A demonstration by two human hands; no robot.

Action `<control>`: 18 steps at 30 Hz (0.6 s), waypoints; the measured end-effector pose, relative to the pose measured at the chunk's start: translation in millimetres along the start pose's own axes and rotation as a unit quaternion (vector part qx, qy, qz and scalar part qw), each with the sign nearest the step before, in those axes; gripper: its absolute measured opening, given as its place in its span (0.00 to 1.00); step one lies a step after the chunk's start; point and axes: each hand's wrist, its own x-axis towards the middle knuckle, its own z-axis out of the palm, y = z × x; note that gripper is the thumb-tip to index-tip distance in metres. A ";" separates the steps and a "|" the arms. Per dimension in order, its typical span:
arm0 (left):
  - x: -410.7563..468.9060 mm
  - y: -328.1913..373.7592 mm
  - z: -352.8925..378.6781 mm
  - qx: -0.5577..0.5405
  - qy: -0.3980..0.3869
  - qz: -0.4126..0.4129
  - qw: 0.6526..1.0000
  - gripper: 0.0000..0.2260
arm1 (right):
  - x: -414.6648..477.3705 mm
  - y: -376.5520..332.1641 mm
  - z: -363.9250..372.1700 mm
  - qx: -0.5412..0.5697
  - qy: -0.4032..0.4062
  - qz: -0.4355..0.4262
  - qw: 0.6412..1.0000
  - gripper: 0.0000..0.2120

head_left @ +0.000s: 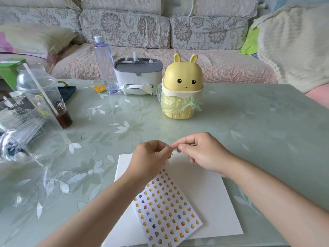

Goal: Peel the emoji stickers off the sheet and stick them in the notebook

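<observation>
Now the sticker sheet [165, 207] is held by its far end over the white notebook [204, 193].
Its long axis is run from the hands toward the person, with the near end swung slightly right and laid across the page. The far end is gripped in the curled fingers of the left hand [149, 157]. The same edge is pinched between thumb and forefinger of the right hand [201, 152]; whether a sticker is caught there cannot be told.

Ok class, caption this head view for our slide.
Above the notebook, left hand and right hand pinch the top of the sticker sheet.
</observation>
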 end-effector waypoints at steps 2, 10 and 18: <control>1.1 0.4 1.8 -0.037 0.002 -0.003 0.999 0.08 | 0.6 1.8 3.2 0.019 0.023 -0.005 1.000 0.08; 0.9 1.4 8.8 -0.108 -0.009 0.008 0.994 0.07 | 3.6 1.8 8.8 0.106 0.073 -0.004 0.992 0.05; 5.6 -0.6 5.1 0.020 -0.011 0.086 0.996 0.06 | 14.6 11.5 8.7 0.031 0.100 -0.006 0.994 0.09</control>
